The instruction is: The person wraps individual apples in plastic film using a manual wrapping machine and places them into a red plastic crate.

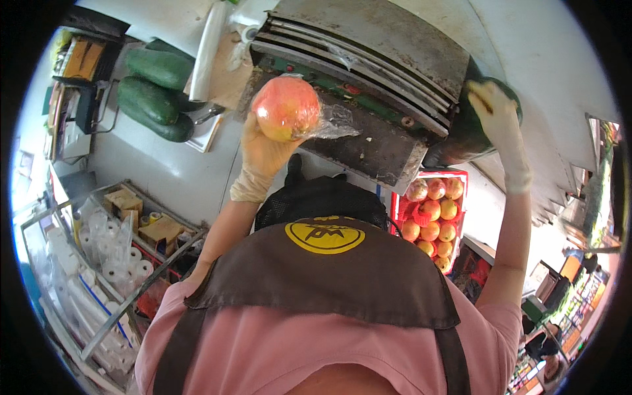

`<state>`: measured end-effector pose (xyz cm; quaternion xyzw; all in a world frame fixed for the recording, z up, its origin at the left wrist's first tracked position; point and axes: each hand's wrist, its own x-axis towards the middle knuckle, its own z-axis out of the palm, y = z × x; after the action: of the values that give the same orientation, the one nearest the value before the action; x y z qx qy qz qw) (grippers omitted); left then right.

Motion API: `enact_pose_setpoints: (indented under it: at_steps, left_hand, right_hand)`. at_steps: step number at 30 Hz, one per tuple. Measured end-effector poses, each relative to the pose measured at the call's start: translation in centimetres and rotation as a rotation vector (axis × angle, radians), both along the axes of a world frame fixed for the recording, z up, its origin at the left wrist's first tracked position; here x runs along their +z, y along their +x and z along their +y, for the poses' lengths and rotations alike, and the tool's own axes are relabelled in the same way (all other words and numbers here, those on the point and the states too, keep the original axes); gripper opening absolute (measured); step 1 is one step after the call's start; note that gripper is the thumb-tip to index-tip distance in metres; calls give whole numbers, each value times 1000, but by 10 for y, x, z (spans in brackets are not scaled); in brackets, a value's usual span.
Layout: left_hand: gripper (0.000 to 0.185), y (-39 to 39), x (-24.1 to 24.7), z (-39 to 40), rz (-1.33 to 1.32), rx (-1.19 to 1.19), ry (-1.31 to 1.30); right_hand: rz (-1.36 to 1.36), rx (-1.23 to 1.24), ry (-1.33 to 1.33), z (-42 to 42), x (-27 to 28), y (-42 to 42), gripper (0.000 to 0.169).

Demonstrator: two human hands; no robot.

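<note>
My left hand (266, 148), in a pale glove, holds up a round red-and-yellow fruit (286, 109), probably a pomegranate, in clear film whose loose end trails to the right. Behind the fruit stands a stained metal film-wrapping machine (365, 49) with rollers and a dark front plate (365, 148). My right hand (496, 111), gloved too, is raised right of the machine, over a large dark green melon or gourd (459, 133). Its fingers look bent, with a brownish mark or thing by them; whether they grip something cannot be told.
A red-edged crate (464, 197) of similar fruits stands right of my body. Large green gourds (158, 98) lie at the left beside a roll of clear film (202, 59). At the lower left is a metal-framed rack (133, 296) with rolls and bags. A person (543, 343) is at the far lower right.
</note>
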<state>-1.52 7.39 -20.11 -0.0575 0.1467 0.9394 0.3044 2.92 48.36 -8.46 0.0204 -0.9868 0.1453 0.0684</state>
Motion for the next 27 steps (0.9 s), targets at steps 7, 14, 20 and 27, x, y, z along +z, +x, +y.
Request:
enact_pose_setpoints:
  at_steps: [7,14,20,27]
  left_hand:
    - [106,4,30,23,-147,-73,248]
    - [104,-7,37,28,61,-73,18]
    - [94,-23,27,51,142,-479,59]
    - [81,-3,20,59,220,-884,-79]
  right_hand:
    - [-66,-133,257,-13,-105,-110,35]
    - [-444,-118,-856,-110,-70,29,53]
    - [-152,-639,-2339,-201,-105,72,53]
    - [907,-932,-1444,-197,-31,139,21]
